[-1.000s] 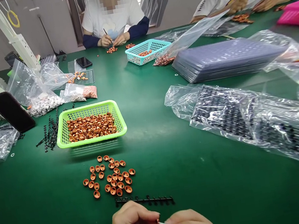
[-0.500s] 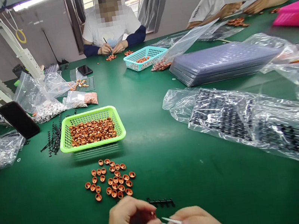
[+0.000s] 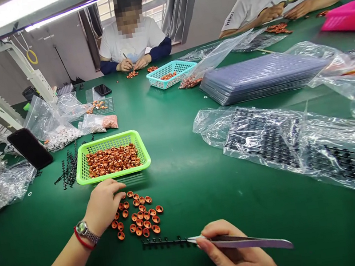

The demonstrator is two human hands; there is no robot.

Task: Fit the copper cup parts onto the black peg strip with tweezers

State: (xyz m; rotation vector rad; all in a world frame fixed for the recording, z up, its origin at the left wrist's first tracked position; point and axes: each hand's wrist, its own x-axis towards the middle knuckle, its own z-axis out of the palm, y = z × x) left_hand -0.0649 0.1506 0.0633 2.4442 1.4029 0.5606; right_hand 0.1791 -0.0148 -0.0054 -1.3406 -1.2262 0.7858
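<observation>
My left hand (image 3: 106,202) reaches over the far left edge of a group of small copper-coloured cups (image 3: 143,215). Its thumb and index finger are apart, with a cup close by the thumb tip. Some cups there are partly covered by the hand. Metal tweezers (image 3: 249,243) are gripped in my right hand (image 3: 234,250). Their tips meet the right end of a short black plastic strip with small pegs (image 3: 164,241). From here I cannot tell whether the tips pinch it. A green basket (image 3: 82,181) filled with more such cups stands just beyond my left hand.
Black strips (image 3: 68,168) lie left of the basket, near a leaning phone (image 3: 30,148). Bagged black strips (image 3: 265,137) and stacked clear trays (image 3: 255,73) occupy the right. Across the table, one person (image 3: 131,41) works by a turquoise basket (image 3: 171,73); another sits at far right.
My left hand has gone from beside the tweezers, where it pinched a small copper-coloured piece, forward and left to the cups. My right hand's tweezers now meet the black strip.
</observation>
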